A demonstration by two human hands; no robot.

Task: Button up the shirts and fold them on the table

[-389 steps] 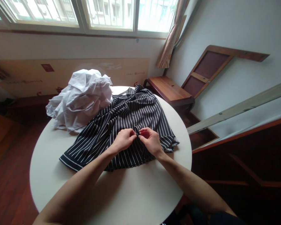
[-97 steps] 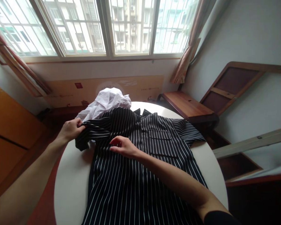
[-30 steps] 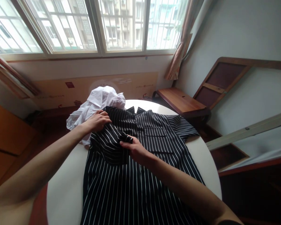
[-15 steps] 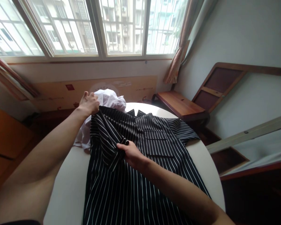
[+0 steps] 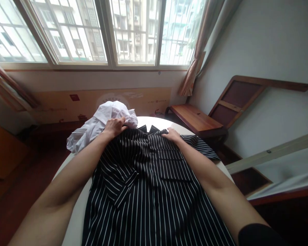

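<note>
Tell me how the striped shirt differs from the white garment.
The striped shirt is black with thin white stripes; the white garment is plain. The striped shirt lies spread flat; the white garment is a crumpled heap. The left hand and right hand rest on the striped shirt's top edge; the white garment lies just beyond. Both sit on the table.

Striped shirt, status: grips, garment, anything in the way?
Left grip closed on striped shirt at shoulder; right grip flat beside collar. Shirt spread front-up on table, one sleeve folded inward. Crumpled white garment against its far-left edge.

white garment point(image 5: 102, 121) crowding far-left table point(image 5: 75, 218)
</note>
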